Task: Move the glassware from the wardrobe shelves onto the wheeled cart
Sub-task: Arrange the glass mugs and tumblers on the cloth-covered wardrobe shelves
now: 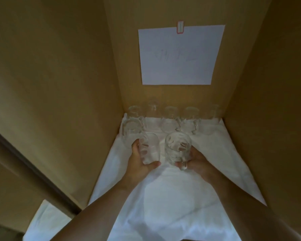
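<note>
- You are gripping one clear glass in each hand inside the wardrobe: your left hand (142, 158) is wrapping its fingers round a plain tumbler (149, 148), thumb near the base, and your right hand (195, 160) is curling round a patterned glass (177, 148).
- Both glasses are sitting near the middle of the shelf, just in front of the rest; whether they are lifted off the white cloth (163, 197) covering the shelf, you cannot tell from here.
- Judging by this, the job is far from finished: a cluster of remaining glasses (170, 119) is crowding the shelf's back edge, from the back left corner to the back right.
- The wheeled cart is not showing anywhere.
- A sheet of paper (179, 54) is hanging on the back wall.
- The side walls (268, 119) are hemming in your arms, and the rumpled cloth could be snagging a glass base as you draw back.
</note>
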A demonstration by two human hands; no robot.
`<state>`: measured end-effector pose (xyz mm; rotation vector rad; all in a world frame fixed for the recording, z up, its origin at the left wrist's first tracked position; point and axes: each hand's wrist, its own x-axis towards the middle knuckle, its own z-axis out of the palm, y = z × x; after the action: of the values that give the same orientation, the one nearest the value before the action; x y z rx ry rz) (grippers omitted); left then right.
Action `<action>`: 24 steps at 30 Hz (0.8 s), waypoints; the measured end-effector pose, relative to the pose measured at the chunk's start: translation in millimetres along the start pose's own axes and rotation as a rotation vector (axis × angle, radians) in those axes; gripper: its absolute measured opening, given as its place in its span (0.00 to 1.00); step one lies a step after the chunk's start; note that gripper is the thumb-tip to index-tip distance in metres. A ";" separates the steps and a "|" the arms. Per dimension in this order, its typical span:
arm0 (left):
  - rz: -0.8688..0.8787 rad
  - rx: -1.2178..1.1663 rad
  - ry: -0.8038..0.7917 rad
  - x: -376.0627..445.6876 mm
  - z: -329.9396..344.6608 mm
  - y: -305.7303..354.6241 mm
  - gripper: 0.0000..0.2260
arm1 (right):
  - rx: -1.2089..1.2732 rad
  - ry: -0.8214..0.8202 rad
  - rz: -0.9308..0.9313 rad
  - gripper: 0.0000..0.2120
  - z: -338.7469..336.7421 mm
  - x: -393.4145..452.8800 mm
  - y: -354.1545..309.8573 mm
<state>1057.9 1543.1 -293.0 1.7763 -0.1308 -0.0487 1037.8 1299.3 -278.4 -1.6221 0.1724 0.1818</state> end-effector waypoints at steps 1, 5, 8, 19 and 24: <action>-0.010 0.017 -0.015 2.2 0.6 0.5 0.51 | 0.016 0.029 0.011 0.33 1.3 -0.4 0.4; -0.051 0.108 -0.049 8.8 1.8 9.4 0.41 | 0.075 0.099 -0.025 0.38 -2.7 -5.9 6.8; -0.038 0.166 -0.022 16.1 -0.1 20.9 0.38 | 0.123 0.108 -0.062 0.45 -10.8 -10.9 8.4; 0.224 0.463 0.139 62.8 -18.1 93.8 0.42 | 0.271 0.162 -0.068 0.38 -17.1 -8.9 11.0; 0.354 0.998 -0.057 95.1 -23.9 119.2 0.44 | 0.272 0.147 -0.069 0.29 -21.5 -4.9 15.4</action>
<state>1147.4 1531.2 -167.8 2.7130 -0.5868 0.2661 1029.8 1276.9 -291.1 -1.3680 0.2431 -0.0151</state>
